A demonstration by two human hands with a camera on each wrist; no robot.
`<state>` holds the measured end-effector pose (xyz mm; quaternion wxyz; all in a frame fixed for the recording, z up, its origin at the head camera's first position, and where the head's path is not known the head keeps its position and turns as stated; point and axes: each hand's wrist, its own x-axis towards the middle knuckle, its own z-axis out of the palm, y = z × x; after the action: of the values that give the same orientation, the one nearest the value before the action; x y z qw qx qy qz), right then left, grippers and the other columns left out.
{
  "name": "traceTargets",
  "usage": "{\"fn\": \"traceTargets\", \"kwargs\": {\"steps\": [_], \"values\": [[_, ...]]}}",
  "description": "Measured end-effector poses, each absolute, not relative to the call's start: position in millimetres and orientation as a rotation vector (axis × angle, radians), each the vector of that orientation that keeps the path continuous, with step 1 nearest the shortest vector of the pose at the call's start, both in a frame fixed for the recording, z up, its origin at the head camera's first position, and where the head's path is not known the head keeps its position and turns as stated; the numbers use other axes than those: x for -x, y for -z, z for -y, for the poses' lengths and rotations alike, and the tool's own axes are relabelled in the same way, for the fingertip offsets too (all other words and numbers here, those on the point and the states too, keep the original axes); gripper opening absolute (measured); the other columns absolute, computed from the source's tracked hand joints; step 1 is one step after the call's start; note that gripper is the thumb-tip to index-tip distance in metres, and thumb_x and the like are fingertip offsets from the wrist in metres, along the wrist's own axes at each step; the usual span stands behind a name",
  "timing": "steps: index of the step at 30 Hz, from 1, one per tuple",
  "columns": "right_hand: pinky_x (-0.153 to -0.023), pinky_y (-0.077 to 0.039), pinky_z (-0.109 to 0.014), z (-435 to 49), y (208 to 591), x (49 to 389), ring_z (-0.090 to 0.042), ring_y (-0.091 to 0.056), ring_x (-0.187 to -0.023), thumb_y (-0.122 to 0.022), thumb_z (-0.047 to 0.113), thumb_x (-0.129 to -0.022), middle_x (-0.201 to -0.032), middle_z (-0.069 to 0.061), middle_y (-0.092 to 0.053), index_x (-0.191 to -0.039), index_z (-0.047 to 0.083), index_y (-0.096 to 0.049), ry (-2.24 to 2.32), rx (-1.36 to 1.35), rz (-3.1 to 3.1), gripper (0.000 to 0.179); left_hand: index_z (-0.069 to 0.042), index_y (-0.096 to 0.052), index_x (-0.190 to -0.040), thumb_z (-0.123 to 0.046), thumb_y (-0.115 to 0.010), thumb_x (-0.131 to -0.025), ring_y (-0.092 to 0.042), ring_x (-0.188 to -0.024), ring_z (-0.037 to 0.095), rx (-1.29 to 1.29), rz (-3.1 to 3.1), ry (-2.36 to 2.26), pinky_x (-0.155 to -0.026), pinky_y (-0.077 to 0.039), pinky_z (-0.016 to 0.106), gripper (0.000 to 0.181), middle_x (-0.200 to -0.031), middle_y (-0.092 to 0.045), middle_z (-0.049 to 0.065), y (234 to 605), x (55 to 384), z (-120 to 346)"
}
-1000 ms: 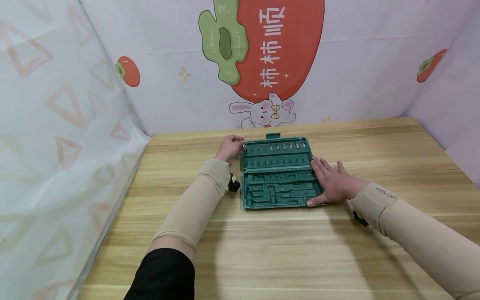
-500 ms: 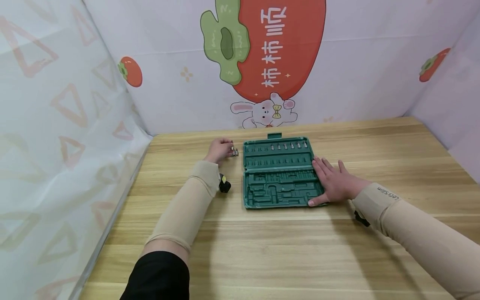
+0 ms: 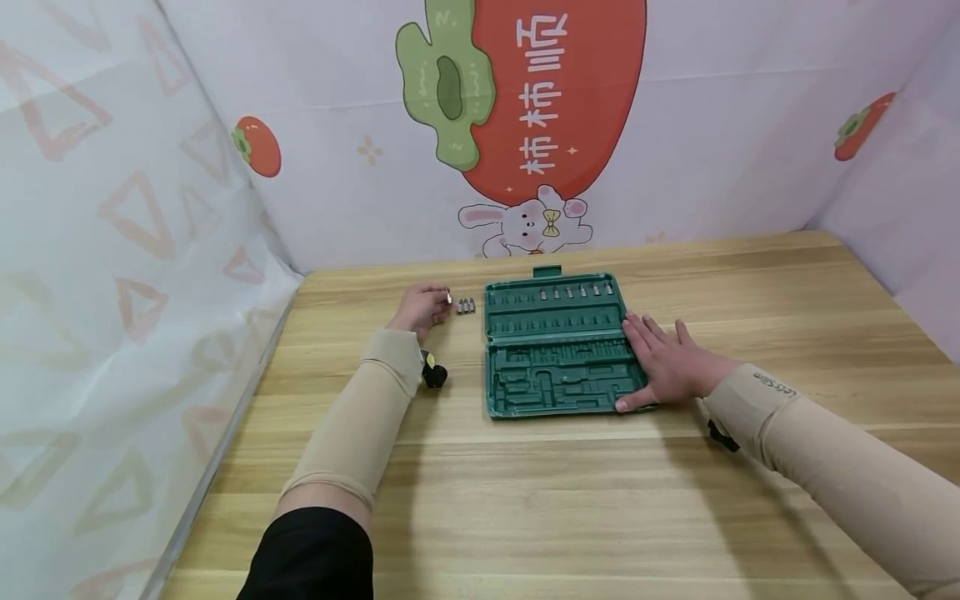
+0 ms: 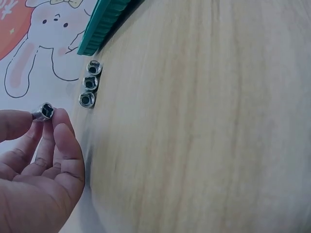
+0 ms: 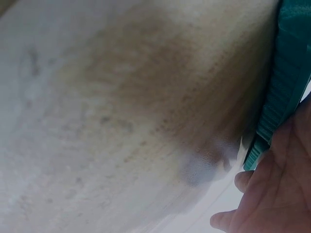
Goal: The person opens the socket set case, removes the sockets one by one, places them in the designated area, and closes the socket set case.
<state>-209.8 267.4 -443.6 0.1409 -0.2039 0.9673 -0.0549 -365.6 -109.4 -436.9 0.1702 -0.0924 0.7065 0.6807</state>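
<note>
My left hand [image 3: 420, 309] pinches a small silver bit socket [image 4: 45, 111] between thumb and fingers, above the table; its square opening faces the left wrist camera. Beside it, three matching bit sockets [image 3: 466, 306] stand in a row on the wood, left of the case. An open green plastic tool case [image 3: 561, 337] lies flat, its moulded slots facing up. Several bit sockets [image 3: 570, 292] sit in the right part of its far row; other slots hold nothing. My right hand [image 3: 671, 365] rests with straight, spread fingers against the case's right edge.
The wooden table [image 3: 540, 500] stretches around the case to both sides and toward me. A white printed cloth [image 3: 337, 200] hangs behind its far edge, and another cloth [image 3: 135, 275] runs down the left side.
My left hand has moved left, from the case's far left corner to beyond the three bit sockets, carrying a bit socket. The row on the table has come into full view. My right hand stays put.
</note>
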Motion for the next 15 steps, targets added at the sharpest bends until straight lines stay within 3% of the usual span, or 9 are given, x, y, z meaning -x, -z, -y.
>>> {"fn": "traceTargets", "kwargs": {"steps": [8, 15], "values": [[-0.100, -0.003, -0.075, -263.6, 438.5, 209.0, -0.050, -0.007, -0.140, -0.054, 0.084, -0.070, -0.156, -0.030, -0.004, -0.149, -0.012, -0.009, 0.184, 0.576, -2.783, 0.132, 0.003, -0.047, -0.136, -0.007, -0.049, -0.101, -0.056, -0.088, 0.017, 0.284, -1.995, -1.930, -0.078, -0.046, 0.027, 0.037, -0.129, -0.054, 0.020, 435.2, 364.9, 110.1], [-0.101, -0.003, -0.075, -263.9, 440.8, 210.9, -0.049, -0.006, -0.140, -0.054, 0.083, -0.071, -0.156, -0.029, -0.003, -0.149, -0.012, -0.008, 0.156, 0.574, -2.777, 0.131, 0.005, -0.052, -0.132, -0.007, -0.048, -0.101, -0.057, -0.087, 0.018, 0.273, -2.102, -1.840, -0.072, -0.048, 0.025, 0.033, -0.115, -0.058, 0.016, 435.9, 364.3, 111.7]]}}
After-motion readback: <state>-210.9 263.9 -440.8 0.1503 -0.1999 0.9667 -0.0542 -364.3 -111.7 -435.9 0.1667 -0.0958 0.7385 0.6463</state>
